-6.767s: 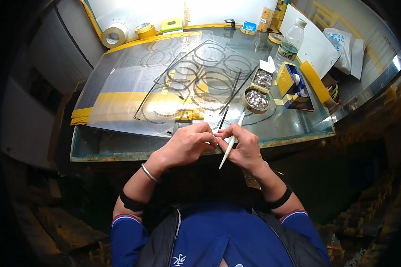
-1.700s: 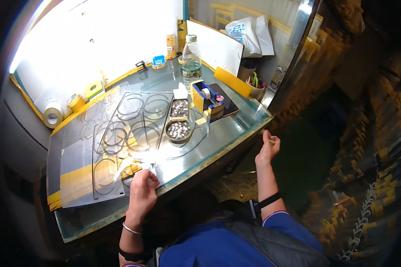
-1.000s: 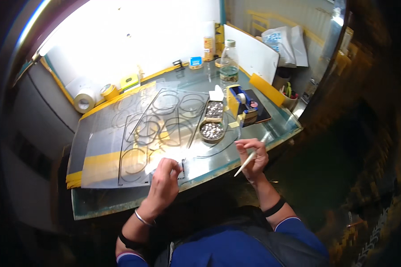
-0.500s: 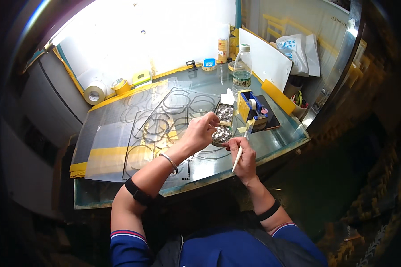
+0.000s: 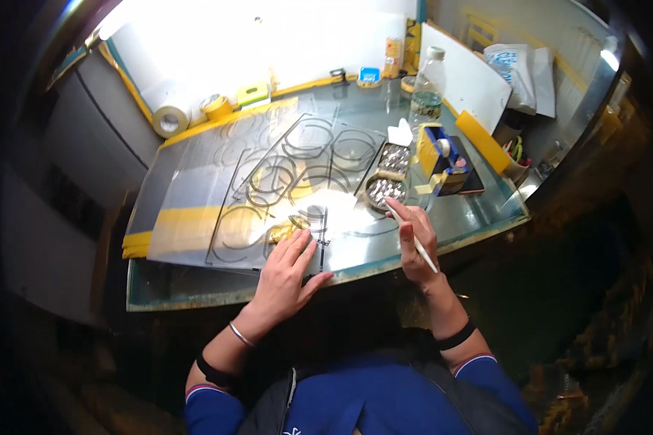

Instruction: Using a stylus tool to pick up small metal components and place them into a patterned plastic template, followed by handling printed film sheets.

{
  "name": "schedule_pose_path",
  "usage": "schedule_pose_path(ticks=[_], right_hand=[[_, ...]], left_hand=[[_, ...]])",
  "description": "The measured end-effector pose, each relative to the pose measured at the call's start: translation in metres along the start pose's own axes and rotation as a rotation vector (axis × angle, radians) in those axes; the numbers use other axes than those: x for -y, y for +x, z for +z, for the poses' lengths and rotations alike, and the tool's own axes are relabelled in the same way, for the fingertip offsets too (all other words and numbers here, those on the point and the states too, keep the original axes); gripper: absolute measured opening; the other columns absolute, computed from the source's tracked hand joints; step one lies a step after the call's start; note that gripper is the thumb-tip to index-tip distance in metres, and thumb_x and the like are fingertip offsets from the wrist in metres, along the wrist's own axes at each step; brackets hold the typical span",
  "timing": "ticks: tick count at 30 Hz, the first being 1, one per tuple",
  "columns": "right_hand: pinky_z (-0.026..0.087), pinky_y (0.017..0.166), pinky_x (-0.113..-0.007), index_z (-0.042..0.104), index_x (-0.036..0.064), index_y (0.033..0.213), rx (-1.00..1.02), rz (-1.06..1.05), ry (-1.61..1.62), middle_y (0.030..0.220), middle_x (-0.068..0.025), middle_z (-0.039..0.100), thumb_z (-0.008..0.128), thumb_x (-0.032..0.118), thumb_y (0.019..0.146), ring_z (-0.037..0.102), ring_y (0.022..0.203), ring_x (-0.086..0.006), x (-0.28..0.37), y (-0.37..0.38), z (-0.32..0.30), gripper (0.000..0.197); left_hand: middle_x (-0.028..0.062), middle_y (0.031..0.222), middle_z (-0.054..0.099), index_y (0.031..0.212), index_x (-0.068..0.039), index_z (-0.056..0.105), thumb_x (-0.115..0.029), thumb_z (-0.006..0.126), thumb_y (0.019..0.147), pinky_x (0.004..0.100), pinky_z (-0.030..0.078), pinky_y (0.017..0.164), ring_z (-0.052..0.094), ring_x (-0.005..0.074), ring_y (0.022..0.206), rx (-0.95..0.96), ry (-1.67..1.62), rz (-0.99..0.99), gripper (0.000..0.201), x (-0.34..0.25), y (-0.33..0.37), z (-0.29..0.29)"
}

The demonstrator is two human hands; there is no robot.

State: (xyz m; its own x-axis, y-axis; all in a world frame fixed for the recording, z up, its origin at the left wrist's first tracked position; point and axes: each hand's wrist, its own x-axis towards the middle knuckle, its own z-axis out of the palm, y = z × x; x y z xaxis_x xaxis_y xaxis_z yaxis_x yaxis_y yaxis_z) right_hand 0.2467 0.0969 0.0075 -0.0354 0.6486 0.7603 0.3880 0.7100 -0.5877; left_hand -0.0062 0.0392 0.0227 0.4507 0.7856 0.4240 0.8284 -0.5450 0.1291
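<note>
My left hand [image 5: 286, 275] lies with its fingers stretched out on the near edge of a clear film sheet [image 5: 221, 243] printed with dark rings and lines. In my right hand [image 5: 419, 243] is a slim white pen-like stick [image 5: 424, 254], slanting with its upper end toward a round tin [image 5: 371, 201]. Small silvery and white pieces [image 5: 386, 190] fill that tin; what they are is too small to tell. Directly behind it, a rectangular box [image 5: 394, 159] holds more grey bits. Bright glare covers part of the film between my hands.
A yellow-and-blue tape dispenser [image 5: 432, 148] stands right of the tins, a plastic bottle [image 5: 429, 87] behind it. Tape rolls [image 5: 170, 121] line the back left. The glass tabletop [image 5: 479, 210] ends at a near edge before me. A white board [image 5: 464, 76] leans at the right.
My left hand has left the tins and moved down-left, its fingers unfolding flat onto the film. The stick in my right hand has turned to slant the other way. The whole view has shifted.
</note>
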Motion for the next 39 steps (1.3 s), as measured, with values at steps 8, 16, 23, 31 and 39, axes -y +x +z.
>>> schedule_pose_path(ticks=[8, 16, 23, 31, 39], right_hand=[[0.052, 0.083, -0.039, 0.07, 0.0062, 0.089, 0.37, -0.148, 0.136, 0.083, -0.0086, 0.068, 0.074, 0.003, 0.071, 0.065, 0.084, -0.0259, 0.032, -0.024, 0.016, 0.018], [0.051, 0.091, -0.043, 0.07, 0.0082, 0.088, 0.422, -0.197, 0.087, 0.087, -0.0046, 0.07, 0.076, 0.004, 0.07, 0.066, 0.086, -0.0234, 0.034, -0.025, 0.017, 0.02], [0.05, 0.093, -0.045, 0.07, 0.0079, 0.086, 0.447, -0.163, 0.126, 0.088, -0.0034, 0.072, 0.076, 0.004, 0.07, 0.068, 0.084, -0.0218, 0.035, -0.027, 0.018, 0.018], [0.051, 0.091, -0.046, 0.069, 0.0082, 0.085, 0.448, -0.127, 0.122, 0.088, -0.0039, 0.072, 0.076, 0.003, 0.069, 0.068, 0.083, -0.0218, 0.036, -0.026, 0.02, 0.017], [0.051, 0.089, -0.047, 0.068, 0.01, 0.081, 0.385, -0.183, 0.072, 0.085, -0.0025, 0.072, 0.075, 0.004, 0.069, 0.068, 0.079, -0.021, 0.034, -0.032, 0.027, 0.015]], left_hand=[[0.0165, 0.115, 0.06, 0.11, 0.0, 0.065, -0.024, 0.077, 0.075, 0.0423, 0.045, 0.096, 0.057, 0.0326, 0.108, -0.227, -0.028, -0.092, 0.044, -0.029, -0.034, 0.008], [0.0166, 0.119, 0.06, 0.107, -0.001, 0.065, -0.019, 0.078, 0.073, 0.0435, 0.044, 0.098, 0.057, 0.0349, 0.111, -0.203, -0.084, -0.102, 0.04, -0.023, -0.035, 0.003], [0.0191, 0.123, 0.057, 0.108, 0.004, 0.063, -0.018, 0.073, 0.077, 0.0452, 0.039, 0.106, 0.052, 0.0351, 0.121, -0.154, -0.227, -0.048, 0.039, -0.017, -0.034, 0.005], [0.0184, 0.123, 0.058, 0.108, -0.001, 0.063, -0.017, 0.076, 0.075, 0.0469, 0.04, 0.105, 0.053, 0.0344, 0.121, -0.134, -0.202, -0.032, 0.039, -0.016, -0.031, 0.0], [0.0156, 0.124, 0.06, 0.097, 0.0, 0.065, -0.014, 0.074, 0.072, 0.0475, 0.041, 0.104, 0.054, 0.0335, 0.12, -0.095, -0.308, -0.039, 0.03, -0.012, -0.023, -0.002]])
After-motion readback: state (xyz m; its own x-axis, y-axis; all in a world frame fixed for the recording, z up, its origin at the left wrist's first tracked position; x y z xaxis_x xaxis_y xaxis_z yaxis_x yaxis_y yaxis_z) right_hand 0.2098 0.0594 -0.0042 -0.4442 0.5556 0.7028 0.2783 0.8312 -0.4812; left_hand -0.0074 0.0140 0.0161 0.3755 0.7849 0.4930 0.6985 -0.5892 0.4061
